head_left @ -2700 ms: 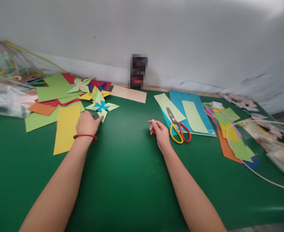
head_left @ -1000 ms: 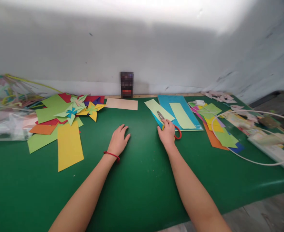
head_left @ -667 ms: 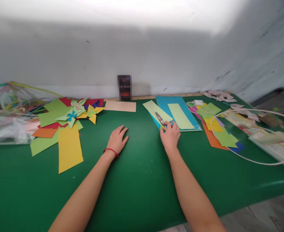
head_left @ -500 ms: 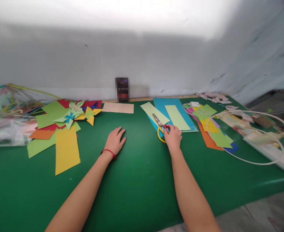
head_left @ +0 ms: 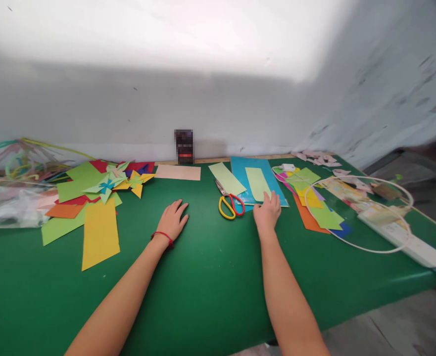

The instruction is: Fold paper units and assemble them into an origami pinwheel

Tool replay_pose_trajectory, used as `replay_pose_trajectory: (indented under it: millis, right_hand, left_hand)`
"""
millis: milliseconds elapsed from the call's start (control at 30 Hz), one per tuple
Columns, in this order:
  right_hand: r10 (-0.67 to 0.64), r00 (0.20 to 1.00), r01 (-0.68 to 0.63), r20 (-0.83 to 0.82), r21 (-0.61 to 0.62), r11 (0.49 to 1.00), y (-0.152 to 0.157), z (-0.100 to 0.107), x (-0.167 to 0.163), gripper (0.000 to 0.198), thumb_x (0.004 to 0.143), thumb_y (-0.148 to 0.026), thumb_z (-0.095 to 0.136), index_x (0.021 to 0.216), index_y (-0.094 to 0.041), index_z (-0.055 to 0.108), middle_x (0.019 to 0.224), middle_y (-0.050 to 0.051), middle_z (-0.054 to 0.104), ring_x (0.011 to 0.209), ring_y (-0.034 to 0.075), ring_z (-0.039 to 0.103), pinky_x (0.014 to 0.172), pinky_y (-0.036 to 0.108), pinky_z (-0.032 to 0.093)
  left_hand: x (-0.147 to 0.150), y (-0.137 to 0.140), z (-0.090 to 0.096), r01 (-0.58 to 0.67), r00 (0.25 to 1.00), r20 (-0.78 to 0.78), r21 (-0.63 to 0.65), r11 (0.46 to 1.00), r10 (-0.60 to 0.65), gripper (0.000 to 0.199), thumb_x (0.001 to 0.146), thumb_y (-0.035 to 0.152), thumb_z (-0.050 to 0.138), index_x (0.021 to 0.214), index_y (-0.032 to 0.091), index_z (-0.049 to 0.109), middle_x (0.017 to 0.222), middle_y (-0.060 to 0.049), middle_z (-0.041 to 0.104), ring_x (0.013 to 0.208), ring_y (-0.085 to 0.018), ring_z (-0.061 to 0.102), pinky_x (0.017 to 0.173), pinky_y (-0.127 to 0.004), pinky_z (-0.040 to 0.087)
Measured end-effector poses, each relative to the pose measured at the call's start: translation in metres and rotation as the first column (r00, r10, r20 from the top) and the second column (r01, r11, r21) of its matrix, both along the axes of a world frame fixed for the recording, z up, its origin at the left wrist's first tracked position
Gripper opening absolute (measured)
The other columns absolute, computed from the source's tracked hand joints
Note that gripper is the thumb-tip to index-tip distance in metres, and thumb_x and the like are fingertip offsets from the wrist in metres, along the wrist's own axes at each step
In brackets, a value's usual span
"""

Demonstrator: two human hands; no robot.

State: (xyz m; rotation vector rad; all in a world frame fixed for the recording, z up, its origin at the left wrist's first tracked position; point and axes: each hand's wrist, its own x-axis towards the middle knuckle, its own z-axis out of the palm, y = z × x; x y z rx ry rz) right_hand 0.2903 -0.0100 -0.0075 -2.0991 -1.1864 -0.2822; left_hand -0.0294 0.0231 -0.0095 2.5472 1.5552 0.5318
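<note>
My left hand lies flat on the green table, fingers spread and nothing in it; a red cord circles the wrist. My right hand is at the front edge of a blue packet, its fingers apart and reaching over the lower end of a pale green paper strip. Whether the fingertips touch the strip I cannot tell. Left of that hand lie scissors with one yellow and one red handle loop. Their blades reach beside a second pale green strip.
A pale pink strip lies by the wall near a dark blurred object. Coloured sheets and folded paper stars are heaped at left, beside plastic bags. At right are more papers, a white cable and a power strip.
My right hand has let go of the scissors, which now lie farther left on the table. It has moved to the pale green strip on the blue packet. My left hand stays put.
</note>
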Motion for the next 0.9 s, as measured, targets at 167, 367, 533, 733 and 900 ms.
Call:
replay_pose_trajectory:
  millis: [167, 367, 533, 733, 900]
  right_hand:
    - [0.018, 0.994, -0.025, -0.108, -0.055, 0.998, 0.003, -0.017, 0.031, 0.033, 0.077, -0.020, 0.043, 0.098, -0.018, 0.068, 0.120, 0.013, 0.058, 0.117, 0.031, 0.045, 0.097, 0.056, 0.028]
    - [0.050, 0.994, -0.044, -0.095, 0.064, 0.997, 0.008, -0.012, 0.029, 0.031, 0.084, -0.026, 0.041, 0.097, -0.017, 0.068, 0.106, 0.014, 0.066, 0.106, 0.028, 0.055, 0.101, 0.058, 0.018]
    - [0.504, 0.856, -0.477, -0.117, 0.199, 0.856, 0.012, -0.006, 0.008, 0.034, 0.088, -0.027, 0.037, 0.108, -0.019, 0.063, 0.114, 0.011, 0.063, 0.108, 0.022, 0.056, 0.095, 0.042, 0.039]
    - [0.704, 0.699, -0.703, -0.126, 0.064, 0.709, 0.016, -0.005, -0.014, 0.025, 0.084, -0.018, 0.047, 0.096, -0.026, 0.068, 0.101, 0.002, 0.070, 0.102, 0.019, 0.061, 0.098, 0.040, 0.040]
    - [0.745, 0.655, -0.751, -0.127, -0.008, 0.660, 0.004, -0.003, -0.011, 0.033, 0.085, -0.020, 0.047, 0.116, -0.023, 0.059, 0.121, 0.007, 0.059, 0.116, 0.021, 0.052, 0.099, 0.039, 0.040]
  left_hand:
    - [-0.001, 0.000, -0.001, 0.008, 1.000, -0.002, 0.006, 1.000, -0.008, 0.042, 0.086, 0.032, 0.042, 0.125, 0.017, 0.049, 0.135, -0.013, 0.044, 0.125, -0.025, 0.040, 0.104, -0.044, 0.031]
    - [-0.002, 0.001, -0.002, 0.000, 1.000, -0.022, 0.012, 1.000, 0.000, 0.041, 0.087, 0.032, 0.041, 0.125, 0.019, 0.048, 0.136, -0.012, 0.044, 0.125, -0.024, 0.041, 0.104, -0.045, 0.031]
    - [0.028, -0.020, 0.003, -0.129, 0.991, -0.020, 0.087, 0.988, 0.131, 0.045, 0.088, 0.028, 0.038, 0.131, 0.015, 0.041, 0.137, -0.016, 0.041, 0.123, -0.027, 0.042, 0.101, -0.048, 0.032]
    - [0.110, -0.055, 0.021, 0.182, 0.981, -0.101, 0.215, 0.959, -0.164, 0.053, 0.087, 0.027, 0.042, 0.138, 0.022, 0.030, 0.147, -0.012, 0.024, 0.134, -0.026, 0.024, 0.107, -0.049, 0.022]
    - [0.164, -0.042, 0.019, 0.212, 0.976, -0.089, 0.162, 0.964, -0.200, 0.061, 0.083, 0.031, 0.050, 0.139, 0.019, 0.028, 0.145, -0.013, 0.028, 0.133, -0.028, 0.027, 0.106, -0.050, 0.024]
